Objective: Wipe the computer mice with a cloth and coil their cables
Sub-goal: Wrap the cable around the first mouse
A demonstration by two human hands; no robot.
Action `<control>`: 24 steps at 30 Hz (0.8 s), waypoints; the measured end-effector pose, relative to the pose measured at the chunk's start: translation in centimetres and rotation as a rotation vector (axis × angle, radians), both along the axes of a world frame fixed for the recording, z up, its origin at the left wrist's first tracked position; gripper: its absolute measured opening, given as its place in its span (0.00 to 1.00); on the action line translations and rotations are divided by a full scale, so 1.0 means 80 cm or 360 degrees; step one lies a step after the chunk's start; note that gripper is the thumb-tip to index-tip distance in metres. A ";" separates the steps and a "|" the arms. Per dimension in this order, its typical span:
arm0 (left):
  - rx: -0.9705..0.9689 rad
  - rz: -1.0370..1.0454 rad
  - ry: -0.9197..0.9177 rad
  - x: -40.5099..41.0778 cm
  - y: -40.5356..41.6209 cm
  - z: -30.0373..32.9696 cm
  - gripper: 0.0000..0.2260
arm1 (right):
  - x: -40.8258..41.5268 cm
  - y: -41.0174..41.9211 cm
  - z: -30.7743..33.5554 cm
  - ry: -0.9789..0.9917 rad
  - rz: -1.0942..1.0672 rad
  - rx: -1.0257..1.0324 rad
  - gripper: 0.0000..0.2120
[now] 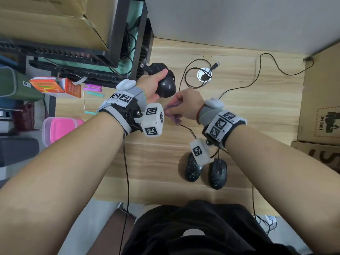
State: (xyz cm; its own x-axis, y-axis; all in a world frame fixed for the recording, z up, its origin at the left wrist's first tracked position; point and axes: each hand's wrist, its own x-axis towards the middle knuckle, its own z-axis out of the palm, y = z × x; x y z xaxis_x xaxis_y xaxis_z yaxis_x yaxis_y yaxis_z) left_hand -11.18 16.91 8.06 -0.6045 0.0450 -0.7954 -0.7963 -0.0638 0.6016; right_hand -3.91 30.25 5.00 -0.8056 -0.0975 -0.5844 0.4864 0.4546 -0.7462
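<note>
My left hand (153,82) grips a black mouse (165,87) above the wooden desk, with its coiled cable bundled behind the fingers. Just right of it, my right hand (186,105) holds a purple cloth (173,114) bunched in curled fingers, close to the mouse but apart from it. Two more black mice lie side by side near the desk's front edge, one (193,168) on the left and one (217,174) on the right, both flecked with light specks. Their black cables (259,70) trail loosely across the desk toward the back.
A round cable grommet (204,75) sits in the desk (257,111) behind the hands. A black rack (114,52) with cardboard boxes stands at the left, with a pink lidded box (60,127) below it. Cardboard boxes (320,107) line the right side.
</note>
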 end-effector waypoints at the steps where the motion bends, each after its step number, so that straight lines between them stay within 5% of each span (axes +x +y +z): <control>1: -0.0015 -0.0038 0.0026 -0.001 -0.001 -0.002 0.20 | 0.008 -0.001 -0.006 -0.0079 0.0113 0.0057 0.08; 6: -0.0072 -0.0196 0.0109 0.000 -0.007 -0.014 0.22 | 0.032 0.009 -0.022 -0.0580 0.0745 0.0005 0.08; 9: -0.0085 -0.0233 0.0109 0.003 -0.014 -0.022 0.22 | 0.006 0.018 -0.023 -0.0423 0.0135 0.0119 0.08; 12: -0.0069 -0.0275 0.0102 0.007 -0.019 -0.026 0.20 | -0.020 0.023 -0.013 -0.0328 -0.0389 -0.0236 0.16; 17: -0.0002 -0.0301 0.0081 0.007 -0.024 -0.033 0.20 | -0.039 0.018 -0.007 -0.0417 -0.0341 -0.0679 0.22; 24: -0.0122 -0.0315 0.0168 0.005 -0.023 -0.044 0.17 | -0.062 0.005 -0.035 -0.0406 -0.0473 -0.0409 0.13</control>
State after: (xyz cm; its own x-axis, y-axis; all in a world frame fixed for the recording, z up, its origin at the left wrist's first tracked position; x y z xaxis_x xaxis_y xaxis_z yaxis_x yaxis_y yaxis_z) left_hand -10.81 15.06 4.56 -0.6699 0.1127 -0.7339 -0.7212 0.1363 0.6792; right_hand -8.90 30.68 2.18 -0.6543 -0.0519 -0.7545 0.7500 0.0836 -0.6561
